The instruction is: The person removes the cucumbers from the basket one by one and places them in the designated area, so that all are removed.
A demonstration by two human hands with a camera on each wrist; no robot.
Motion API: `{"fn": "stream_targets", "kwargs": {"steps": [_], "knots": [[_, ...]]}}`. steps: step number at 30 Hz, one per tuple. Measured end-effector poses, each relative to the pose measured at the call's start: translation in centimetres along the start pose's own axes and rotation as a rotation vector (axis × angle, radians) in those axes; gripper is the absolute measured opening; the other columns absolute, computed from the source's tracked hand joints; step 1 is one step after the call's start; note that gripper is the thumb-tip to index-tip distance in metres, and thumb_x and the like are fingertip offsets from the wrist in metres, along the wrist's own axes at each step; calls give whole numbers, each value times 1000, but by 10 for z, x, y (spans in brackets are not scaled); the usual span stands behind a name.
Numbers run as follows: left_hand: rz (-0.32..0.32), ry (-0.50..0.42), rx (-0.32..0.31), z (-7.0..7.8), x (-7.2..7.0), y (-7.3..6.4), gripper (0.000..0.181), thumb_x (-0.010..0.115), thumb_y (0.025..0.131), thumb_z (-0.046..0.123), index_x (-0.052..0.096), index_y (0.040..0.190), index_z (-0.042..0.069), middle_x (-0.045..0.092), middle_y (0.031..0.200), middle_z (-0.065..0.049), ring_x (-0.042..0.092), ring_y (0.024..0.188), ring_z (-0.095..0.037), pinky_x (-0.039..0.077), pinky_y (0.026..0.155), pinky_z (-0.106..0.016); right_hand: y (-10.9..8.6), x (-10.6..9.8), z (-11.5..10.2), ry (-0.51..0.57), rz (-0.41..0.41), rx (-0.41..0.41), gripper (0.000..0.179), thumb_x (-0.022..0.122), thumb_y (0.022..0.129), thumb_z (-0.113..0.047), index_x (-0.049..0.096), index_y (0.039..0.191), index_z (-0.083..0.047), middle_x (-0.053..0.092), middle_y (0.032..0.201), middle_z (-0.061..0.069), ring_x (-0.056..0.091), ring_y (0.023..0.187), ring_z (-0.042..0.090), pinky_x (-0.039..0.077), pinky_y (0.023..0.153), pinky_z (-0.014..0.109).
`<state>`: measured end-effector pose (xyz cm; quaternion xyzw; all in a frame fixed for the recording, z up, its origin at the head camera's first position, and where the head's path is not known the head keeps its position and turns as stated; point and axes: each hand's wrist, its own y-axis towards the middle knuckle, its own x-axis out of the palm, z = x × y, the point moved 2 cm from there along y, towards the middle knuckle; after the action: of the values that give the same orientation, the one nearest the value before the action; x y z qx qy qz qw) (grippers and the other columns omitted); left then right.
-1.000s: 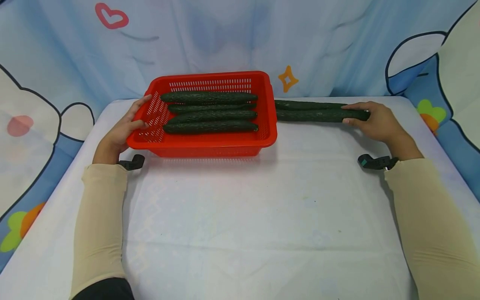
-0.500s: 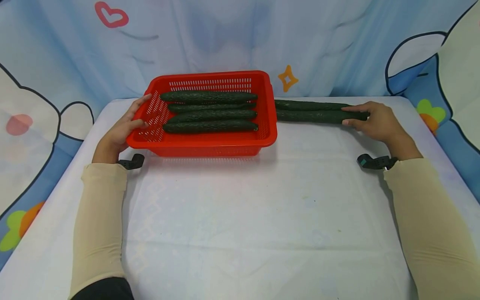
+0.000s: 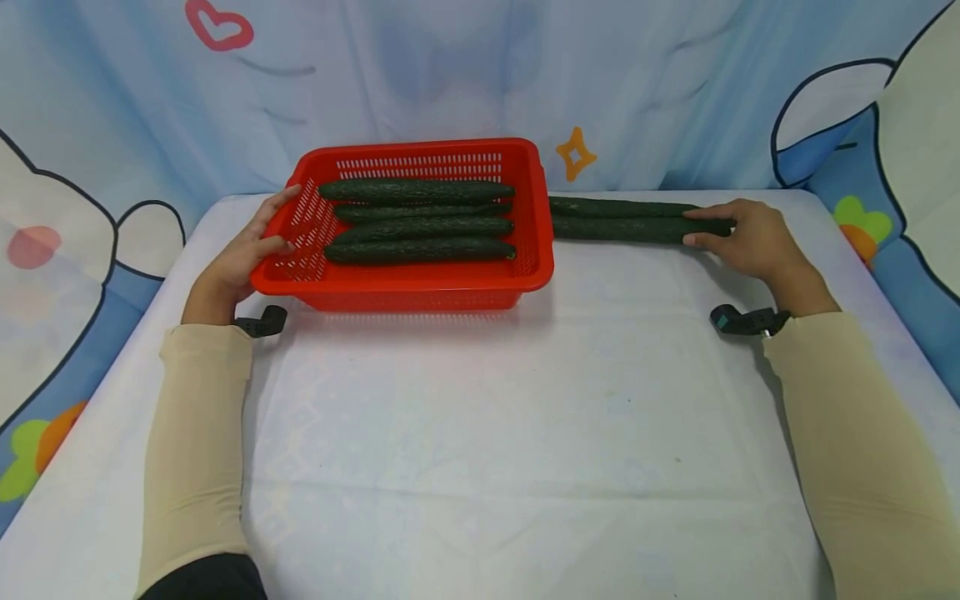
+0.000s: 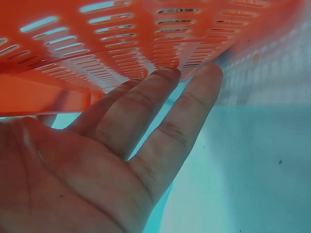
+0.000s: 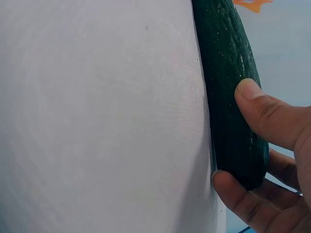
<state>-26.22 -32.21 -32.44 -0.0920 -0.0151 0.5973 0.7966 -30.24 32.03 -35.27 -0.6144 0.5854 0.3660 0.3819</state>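
My left hand [image 3: 232,267] grips the left end of a red slotted plastic basket [image 3: 405,302], with finger and thumb tips at its rim. From the left wrist view, other fingers of this hand [image 4: 73,170] reach beneath the slotted basket [image 4: 43,92]. Several dark green cucumbers [image 3: 423,250] lie side by side in the basket. To its right, two more lie parallel: a near cucumber [image 3: 630,230] and a far cucumber [image 3: 615,207]. My right hand [image 3: 761,242] holds the near one by its right end; thumb and fingers surround this cucumber [image 5: 228,121] in the right wrist view.
A white cloth [image 3: 480,433] covers the table under everything. Behind it hangs a light blue printed curtain [image 3: 450,75], close to the basket's back rim. The basket's right end hides or meets the left ends of the two outside cucumbers.
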Motion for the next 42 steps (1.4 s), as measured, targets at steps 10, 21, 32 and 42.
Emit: {"fn": "stream_targets", "kwargs": {"steps": [10, 21, 32, 42], "knots": [[1, 8, 2, 0, 0, 0, 80, 43, 94, -5, 21, 152, 45, 22, 153, -8, 47, 119, -22, 60, 78, -25, 1, 0, 0, -12, -19, 10, 64, 60, 94, -49, 47, 146, -15, 27, 155, 31, 24, 144, 52, 25, 109, 72], [-7, 0, 2, 1, 1, 1, 80, 43, 93, -5, 20, 153, 44, 21, 153, -9, 45, 120, -23, 60, 78, -25, 0, -2, -4, -23, -60, -4, 62, 58, 95, -46, 46, 147, -13, 23, 156, 32, 20, 144, 53, 22, 109, 73], [-4, -7, -5, 1, 0, 0, 80, 43, 94, -5, 21, 153, 44, 21, 153, -9, 46, 120, -23, 60, 78, -25, -1, -1, -6, -34, -37, -67, 55, 57, 98, -39, 50, 144, -10, 32, 153, 31, 26, 142, 53, 24, 109, 72], [0, -8, -1, 1, 0, 1, 80, 44, 93, -5, 22, 152, 44, 23, 152, -8, 48, 118, -22, 60, 77, -25, -1, -1, -7, -30, 26, -73, 52, 58, 98, -34, 51, 143, -9, 36, 151, 31, 29, 141, 52, 26, 109, 71]]}}
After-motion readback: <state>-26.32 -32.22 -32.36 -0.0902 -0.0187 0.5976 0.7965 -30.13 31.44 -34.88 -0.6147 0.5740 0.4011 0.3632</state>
